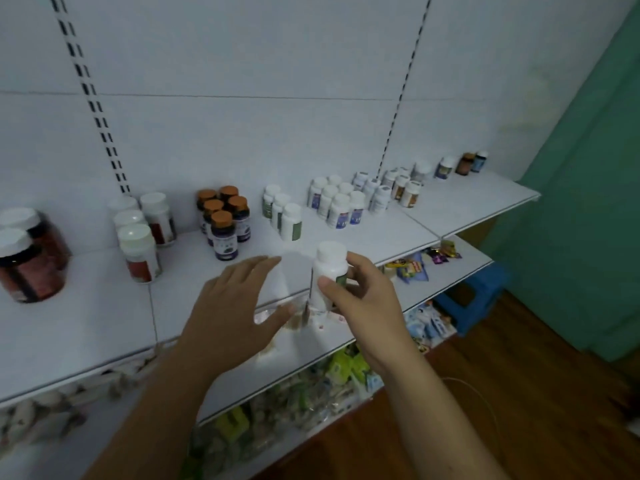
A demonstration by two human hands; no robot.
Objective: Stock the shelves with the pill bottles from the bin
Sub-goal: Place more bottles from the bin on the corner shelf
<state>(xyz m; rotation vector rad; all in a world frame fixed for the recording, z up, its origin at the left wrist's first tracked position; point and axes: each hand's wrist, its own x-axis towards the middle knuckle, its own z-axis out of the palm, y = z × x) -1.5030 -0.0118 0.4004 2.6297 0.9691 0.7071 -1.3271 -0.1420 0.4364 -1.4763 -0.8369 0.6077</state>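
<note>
Another white bottle (329, 268) is being gripped by the right hand (360, 299), the left hand (228, 313) being spread empty, over a shelf (86, 306) seemingly being well filled.

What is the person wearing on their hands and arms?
Nothing that shows. The left hand and right hand are bare, with no gloves or rings in sight. The left forearm and right forearm are bare too: no sleeve, watch or band appears up to the picture's bottom edge.
</note>
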